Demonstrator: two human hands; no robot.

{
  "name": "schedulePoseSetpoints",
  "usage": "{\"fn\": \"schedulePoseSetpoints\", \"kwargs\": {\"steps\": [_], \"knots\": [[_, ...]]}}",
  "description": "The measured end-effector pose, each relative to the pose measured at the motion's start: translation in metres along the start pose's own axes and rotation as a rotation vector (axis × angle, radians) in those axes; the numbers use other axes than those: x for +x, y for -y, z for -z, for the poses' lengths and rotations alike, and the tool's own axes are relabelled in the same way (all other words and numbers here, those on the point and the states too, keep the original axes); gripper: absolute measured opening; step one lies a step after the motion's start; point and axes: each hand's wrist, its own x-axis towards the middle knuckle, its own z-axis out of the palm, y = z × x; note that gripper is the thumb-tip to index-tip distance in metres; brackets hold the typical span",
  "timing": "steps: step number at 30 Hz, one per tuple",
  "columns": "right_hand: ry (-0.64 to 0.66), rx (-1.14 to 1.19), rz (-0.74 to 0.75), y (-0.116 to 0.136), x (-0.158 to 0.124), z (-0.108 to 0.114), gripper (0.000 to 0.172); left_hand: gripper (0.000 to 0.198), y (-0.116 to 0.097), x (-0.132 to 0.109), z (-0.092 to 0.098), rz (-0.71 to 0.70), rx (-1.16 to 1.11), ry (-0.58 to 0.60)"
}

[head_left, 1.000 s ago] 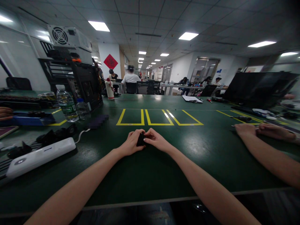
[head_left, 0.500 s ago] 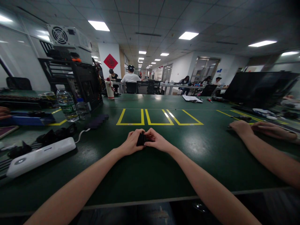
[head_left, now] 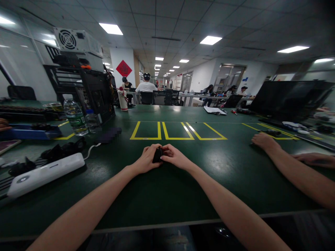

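My left hand and my right hand meet in the middle of the green table, just short of the yellow marked boxes. Both are closed round a small black object held between them. My fingers cover most of it, so I cannot make out what it is. Both wrists rest low on the table top.
A co-worker's arm and hand reach in from the right, their other hand lying further right. A white power strip, black cables, water bottles and a black computer case stand left. A dark monitor is far right.
My own hands have barely moved on the black object. The co-worker's two hands on the right have drawn apart; the farther one has slid toward the right and nearer the table edge.
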Motion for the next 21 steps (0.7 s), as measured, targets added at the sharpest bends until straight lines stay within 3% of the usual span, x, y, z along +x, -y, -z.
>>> {"fn": "schedulePoseSetpoints", "kwargs": {"steps": [6,12,21], "knots": [[0.020,-0.025,0.074,0.0004,-0.0015,-0.0003,0.032,0.055,0.0016,0.0004,-0.0026,-0.010,0.005,-0.019],[-0.004,0.012,0.074,-0.0019,0.0004,-0.0021,0.021,0.055,0.0020,0.0003,-0.0047,-0.014,0.016,-0.033],[0.018,0.017,0.019,-0.0059,0.0019,0.0009,0.033,0.054,-0.0004,0.0000,-0.0002,-0.008,0.001,-0.010]]}}
